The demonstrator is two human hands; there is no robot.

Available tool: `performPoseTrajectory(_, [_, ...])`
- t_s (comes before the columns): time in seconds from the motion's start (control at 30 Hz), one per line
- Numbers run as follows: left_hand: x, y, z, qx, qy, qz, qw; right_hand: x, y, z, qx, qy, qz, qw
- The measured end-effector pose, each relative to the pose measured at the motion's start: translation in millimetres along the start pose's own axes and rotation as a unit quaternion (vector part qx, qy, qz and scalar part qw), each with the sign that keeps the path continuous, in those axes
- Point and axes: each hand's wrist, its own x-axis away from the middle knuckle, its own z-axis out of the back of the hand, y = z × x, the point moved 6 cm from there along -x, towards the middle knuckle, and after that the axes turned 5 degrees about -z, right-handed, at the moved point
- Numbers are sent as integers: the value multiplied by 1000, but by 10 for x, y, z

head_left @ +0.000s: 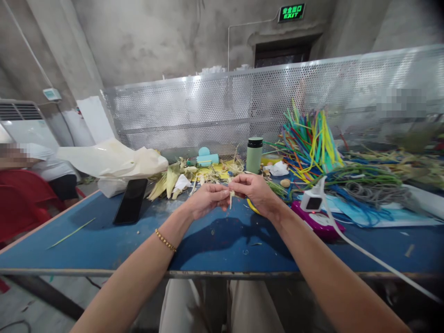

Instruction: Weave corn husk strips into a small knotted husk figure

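Pale strip (231,200) was held above the blue table (86,249), pinched at its upper end by the left hand (208,201) and by the right hand (255,188). A light, even pinch was judged best, since the piece was taken to be thin and easily torn. Counted, left to right: one phone (130,202); husk scraps (169,182), too tangled to be counted; one green flask (255,159); coloured strips (326,143), likewise uncounted; one magenta socket block (326,229).
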Motion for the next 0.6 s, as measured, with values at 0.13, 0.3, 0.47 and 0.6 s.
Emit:
performPoseTrajectory(0.13, [8,38,-19,-17,-17,-21,999,-39,72,44,-59,-4,-16,998])
performPoseTrajectory(0.3, [13,58,-46,-47,-30,-30,998,-47,106,54,-75,15,-16,997])
performPoseTrajectory(0.47, [-17,82,30,-67,12,-56,996,-36,71,37,-78,26,8,997])
performPoseTrajectory(0.6, [-27,131,44,-107,37,-91,989,-36,69,71,-72,59,6,996])
